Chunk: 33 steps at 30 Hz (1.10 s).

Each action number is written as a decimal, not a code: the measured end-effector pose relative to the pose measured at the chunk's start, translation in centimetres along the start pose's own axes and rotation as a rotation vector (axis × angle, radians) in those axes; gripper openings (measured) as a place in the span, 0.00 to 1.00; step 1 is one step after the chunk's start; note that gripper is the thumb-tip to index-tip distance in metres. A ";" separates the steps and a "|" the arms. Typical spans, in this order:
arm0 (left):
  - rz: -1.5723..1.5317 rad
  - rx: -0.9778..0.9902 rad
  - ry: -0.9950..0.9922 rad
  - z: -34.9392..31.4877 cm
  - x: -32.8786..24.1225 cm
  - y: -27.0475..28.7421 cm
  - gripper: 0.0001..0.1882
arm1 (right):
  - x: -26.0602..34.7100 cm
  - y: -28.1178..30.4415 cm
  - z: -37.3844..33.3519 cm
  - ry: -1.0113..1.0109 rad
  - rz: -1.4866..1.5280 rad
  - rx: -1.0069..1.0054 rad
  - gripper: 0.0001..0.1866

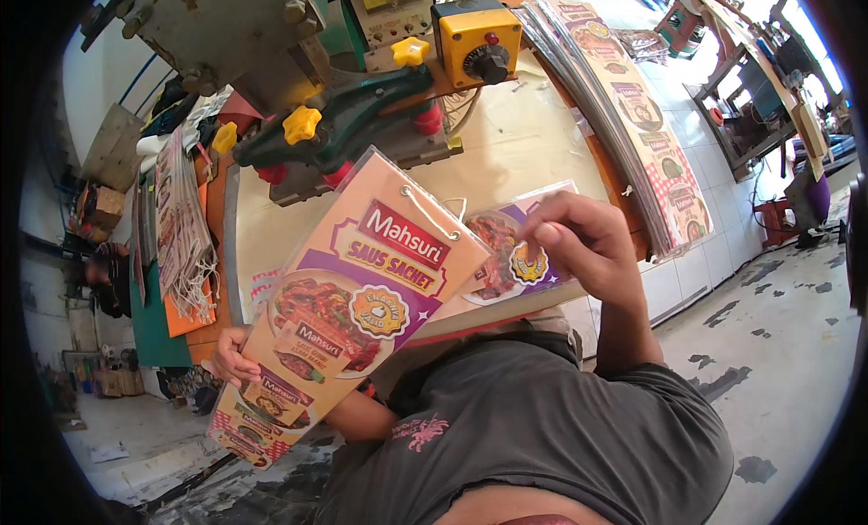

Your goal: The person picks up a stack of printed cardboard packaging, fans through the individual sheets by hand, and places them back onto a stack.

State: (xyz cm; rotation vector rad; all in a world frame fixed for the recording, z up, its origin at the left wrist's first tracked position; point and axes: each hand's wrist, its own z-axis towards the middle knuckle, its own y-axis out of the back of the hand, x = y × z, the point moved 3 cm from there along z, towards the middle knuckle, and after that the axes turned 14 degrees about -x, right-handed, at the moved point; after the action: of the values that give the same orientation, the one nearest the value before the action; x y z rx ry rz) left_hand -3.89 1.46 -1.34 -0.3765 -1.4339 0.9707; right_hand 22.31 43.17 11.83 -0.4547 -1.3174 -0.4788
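A long printed hanging sign (303, 321) in peach and purple, with food pictures under clear plastic, is tilted in front of me. My left hand (237, 358) grips its lower left edge, fingers showing over the front. Through metal eyelets at its upper end runs a white cord (429, 213). My right hand (583, 245) is raised to the right of the sign, thumb and fingers drawn together in a pinch; anything between them is too small to make out. Beneath it, a similar printed sign (515, 208) lies on the table, partly covered by hand and held sign.
A cream-topped table (561, 154) carries a dark green press machine (371, 118) with yellow knobs and a yellow control box (475, 41). Stacked printed signs (633, 100) lie along the right. Corded signs (181, 217) hang at left. A person (110, 276) is at the far left.
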 end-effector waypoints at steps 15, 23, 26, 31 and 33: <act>0.101 0.162 0.289 -4.6 8.5 -2.2 0.28 | 0.7 -3.1 1.5 0.232 -0.466 -0.019 0.06; 0.022 0.312 0.458 -5.5 10.2 -2.5 0.32 | 0.7 -2.6 1.5 0.240 -0.576 -0.040 0.06; 0.022 0.327 0.526 -6.5 11.7 -3.7 0.31 | 0.6 -2.7 1.4 0.227 -0.544 -0.058 0.05; 0.037 0.308 0.697 -8.5 15.5 -5.5 0.24 | -0.2 -2.9 1.2 0.226 -0.522 -0.117 0.05; -0.007 0.360 0.680 -9.0 16.3 -5.8 0.24 | -0.2 -3.0 1.1 0.251 -0.517 -0.158 0.04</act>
State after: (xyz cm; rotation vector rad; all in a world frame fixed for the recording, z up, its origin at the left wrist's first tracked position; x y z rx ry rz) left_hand 4.03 13.09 12.22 -0.3826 -0.6322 0.9495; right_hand 19.70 41.35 11.98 -0.1678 -1.1499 -1.0418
